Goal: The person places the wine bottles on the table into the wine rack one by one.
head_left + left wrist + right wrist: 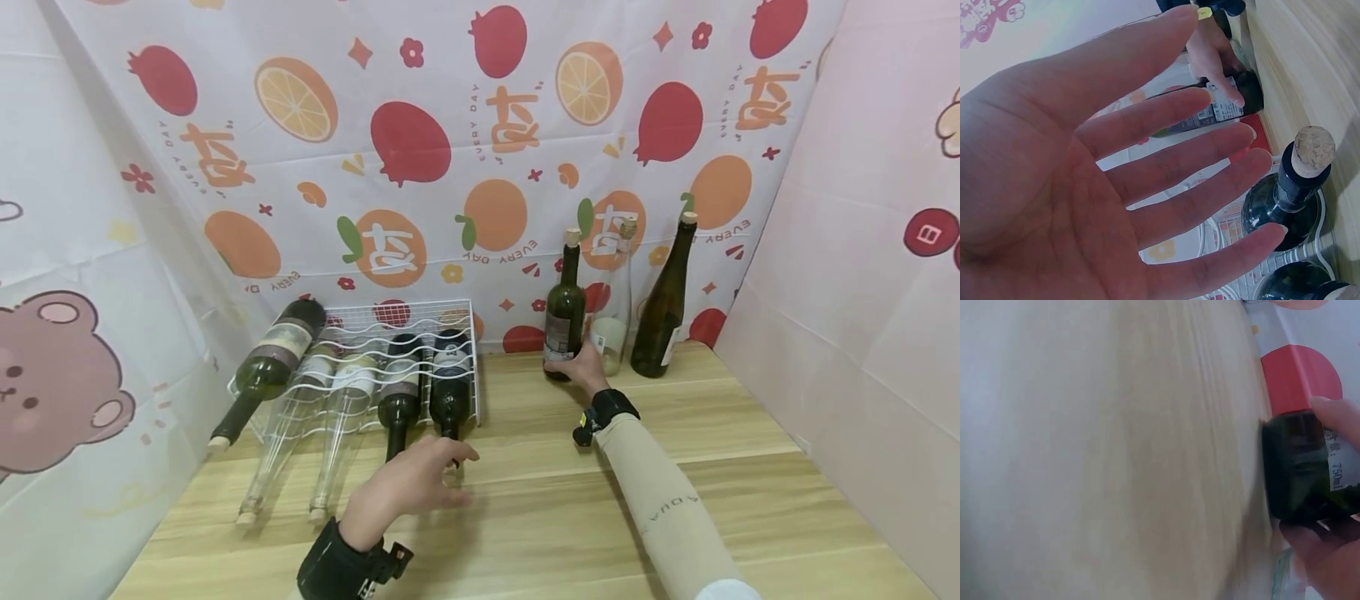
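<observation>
My right hand (587,369) grips a dark green wine bottle (565,312) low on its body. The bottle stands upright, corked, near the back cloth; in the right wrist view the thumb and fingers lie on either side of its base (1294,465). My left hand (416,483), fingers spread and holding nothing, hovers by the necks of two dark bottles lying in the white wire rack (474,358). In the left wrist view, the nearer dark bottle's cork (1314,150) shows just beyond the fingertips.
A clear corked bottle (615,308) and a brown-green bottle (663,308) stand to the right. Two clear bottles (330,454) lie in the rack, necks forward. Another green bottle (266,358) lies slanted at the rack's left side. Printed cloth (450,250) closes off the wooden table's back.
</observation>
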Demonstrator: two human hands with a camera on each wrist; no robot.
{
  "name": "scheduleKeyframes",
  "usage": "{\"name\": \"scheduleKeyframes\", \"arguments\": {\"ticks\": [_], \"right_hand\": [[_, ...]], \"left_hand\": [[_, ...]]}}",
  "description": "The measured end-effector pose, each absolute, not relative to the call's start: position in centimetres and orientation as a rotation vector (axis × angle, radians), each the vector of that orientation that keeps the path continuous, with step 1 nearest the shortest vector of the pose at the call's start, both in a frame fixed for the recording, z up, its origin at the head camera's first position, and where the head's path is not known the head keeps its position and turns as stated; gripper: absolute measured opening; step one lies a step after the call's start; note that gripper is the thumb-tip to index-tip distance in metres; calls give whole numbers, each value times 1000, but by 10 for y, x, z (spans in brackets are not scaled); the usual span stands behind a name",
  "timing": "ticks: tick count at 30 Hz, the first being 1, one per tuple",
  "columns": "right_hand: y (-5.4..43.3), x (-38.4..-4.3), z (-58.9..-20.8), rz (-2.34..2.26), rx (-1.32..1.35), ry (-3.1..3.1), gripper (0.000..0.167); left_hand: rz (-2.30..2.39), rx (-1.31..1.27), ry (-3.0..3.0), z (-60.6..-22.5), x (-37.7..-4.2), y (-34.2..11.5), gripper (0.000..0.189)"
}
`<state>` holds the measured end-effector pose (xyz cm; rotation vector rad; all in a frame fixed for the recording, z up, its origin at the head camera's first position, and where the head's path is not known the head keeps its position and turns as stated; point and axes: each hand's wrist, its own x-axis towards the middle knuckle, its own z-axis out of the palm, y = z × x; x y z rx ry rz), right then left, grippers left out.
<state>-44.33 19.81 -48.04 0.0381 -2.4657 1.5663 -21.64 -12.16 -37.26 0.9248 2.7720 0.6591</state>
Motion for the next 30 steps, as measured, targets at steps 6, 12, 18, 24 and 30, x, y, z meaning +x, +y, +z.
{"name": "scheduleKeyframes", "arguments": {"ticks": [6, 12, 18, 24, 30], "right_hand": [[205, -439, -479, 1469, 125, -2509, 103], [207, -427, -464, 1297, 165, -2675, 82], [210, -416, -450, 1194, 291, -2776, 81], [217, -402, -437, 1114, 516, -2807, 87], [223, -386, -428, 1060, 713, -2860, 79]], "left_hand": [[678, 904, 2757, -372, -217, -121, 51], [696, 861, 2752, -371, -217, -122, 51], [684, 858, 2780, -371, -217, -124, 52], [667, 870, 2795, -370, -217, -125, 51], [665, 909, 2806, -368, -217, -127, 51]]}}
